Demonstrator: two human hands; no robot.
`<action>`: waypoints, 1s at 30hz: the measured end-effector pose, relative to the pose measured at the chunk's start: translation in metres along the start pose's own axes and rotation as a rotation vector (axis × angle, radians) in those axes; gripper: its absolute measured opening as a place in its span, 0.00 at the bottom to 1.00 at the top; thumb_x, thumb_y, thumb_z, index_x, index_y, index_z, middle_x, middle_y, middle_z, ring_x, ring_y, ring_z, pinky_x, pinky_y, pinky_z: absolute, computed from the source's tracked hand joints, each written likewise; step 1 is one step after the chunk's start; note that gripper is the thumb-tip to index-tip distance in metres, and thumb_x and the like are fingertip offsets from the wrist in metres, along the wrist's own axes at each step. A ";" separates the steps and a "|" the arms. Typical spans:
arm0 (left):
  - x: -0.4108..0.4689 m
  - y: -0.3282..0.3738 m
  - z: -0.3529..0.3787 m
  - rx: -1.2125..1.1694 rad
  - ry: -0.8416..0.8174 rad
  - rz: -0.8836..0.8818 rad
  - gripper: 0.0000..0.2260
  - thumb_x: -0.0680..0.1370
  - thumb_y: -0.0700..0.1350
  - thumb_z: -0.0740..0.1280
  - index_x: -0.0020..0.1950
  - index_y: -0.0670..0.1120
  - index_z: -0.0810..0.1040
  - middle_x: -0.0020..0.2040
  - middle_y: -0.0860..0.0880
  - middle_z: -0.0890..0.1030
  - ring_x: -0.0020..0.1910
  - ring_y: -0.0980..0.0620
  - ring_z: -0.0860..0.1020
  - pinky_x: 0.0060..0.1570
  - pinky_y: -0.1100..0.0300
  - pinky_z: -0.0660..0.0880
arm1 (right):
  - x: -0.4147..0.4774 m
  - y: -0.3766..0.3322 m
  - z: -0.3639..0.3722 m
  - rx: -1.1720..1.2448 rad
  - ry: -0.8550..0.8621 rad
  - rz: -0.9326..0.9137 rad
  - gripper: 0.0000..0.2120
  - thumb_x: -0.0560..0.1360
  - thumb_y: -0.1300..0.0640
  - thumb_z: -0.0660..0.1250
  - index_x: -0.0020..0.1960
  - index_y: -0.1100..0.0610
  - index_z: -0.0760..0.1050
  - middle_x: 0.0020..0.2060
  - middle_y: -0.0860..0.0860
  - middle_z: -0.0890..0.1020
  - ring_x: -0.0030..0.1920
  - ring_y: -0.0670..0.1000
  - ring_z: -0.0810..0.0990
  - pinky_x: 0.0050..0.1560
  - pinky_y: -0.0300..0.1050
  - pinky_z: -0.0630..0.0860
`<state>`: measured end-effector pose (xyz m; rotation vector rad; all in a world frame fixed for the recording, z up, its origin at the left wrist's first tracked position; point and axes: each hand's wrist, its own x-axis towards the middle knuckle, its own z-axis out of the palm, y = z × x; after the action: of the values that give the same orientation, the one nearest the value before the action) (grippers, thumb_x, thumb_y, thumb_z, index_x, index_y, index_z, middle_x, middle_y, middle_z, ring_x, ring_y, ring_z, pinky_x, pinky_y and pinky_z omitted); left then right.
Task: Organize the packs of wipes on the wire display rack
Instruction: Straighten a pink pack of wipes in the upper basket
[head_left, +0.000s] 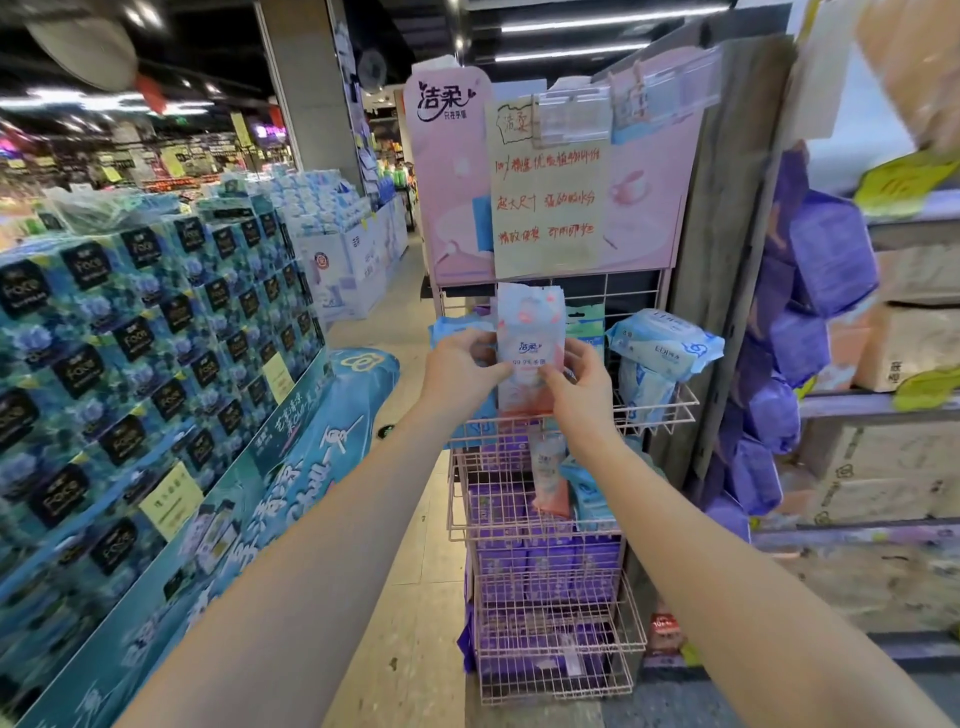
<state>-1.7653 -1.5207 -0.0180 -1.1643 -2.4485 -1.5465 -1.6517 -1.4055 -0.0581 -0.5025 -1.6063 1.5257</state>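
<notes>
The left hand (462, 371) and right hand (576, 382) each pinch one side of an upright pink-and-white wipes pack (530, 332), holding it in front of the top basket of the pink wire display rack (657, 415). Only thumbs and fingertips seem to hold the pack, so it could slip and drop into the lower baskets. At the right, two blue packs (665, 340) lean over the basket rim, and a nudge from the right arm could tip them out. Counted: two hands, one held pack, one second pink pack (548, 478) below. The purple packs (524, 561) are too many to count.
</notes>
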 end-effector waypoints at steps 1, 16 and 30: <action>0.000 0.000 0.001 0.056 -0.006 0.003 0.12 0.73 0.43 0.78 0.56 0.50 0.84 0.46 0.55 0.85 0.46 0.59 0.84 0.54 0.54 0.82 | 0.001 0.002 0.000 -0.020 -0.003 0.008 0.18 0.80 0.63 0.68 0.67 0.51 0.72 0.62 0.48 0.80 0.61 0.46 0.80 0.54 0.39 0.79; -0.009 -0.010 0.005 0.396 0.056 -0.015 0.31 0.71 0.52 0.79 0.70 0.50 0.70 0.61 0.48 0.81 0.61 0.43 0.79 0.60 0.47 0.73 | 0.027 0.010 -0.005 -0.544 -0.137 0.092 0.15 0.75 0.59 0.74 0.56 0.46 0.73 0.51 0.46 0.83 0.44 0.43 0.82 0.39 0.41 0.78; -0.005 -0.012 0.025 0.631 0.111 0.009 0.31 0.79 0.57 0.70 0.79 0.53 0.66 0.67 0.44 0.74 0.65 0.42 0.72 0.64 0.49 0.67 | 0.026 0.002 -0.007 -0.822 -0.169 0.067 0.15 0.77 0.50 0.71 0.62 0.51 0.76 0.48 0.48 0.84 0.47 0.52 0.82 0.49 0.50 0.79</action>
<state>-1.7599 -1.5063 -0.0415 -0.9297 -2.5455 -0.7021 -1.6617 -1.3809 -0.0532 -0.8850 -2.3536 0.9071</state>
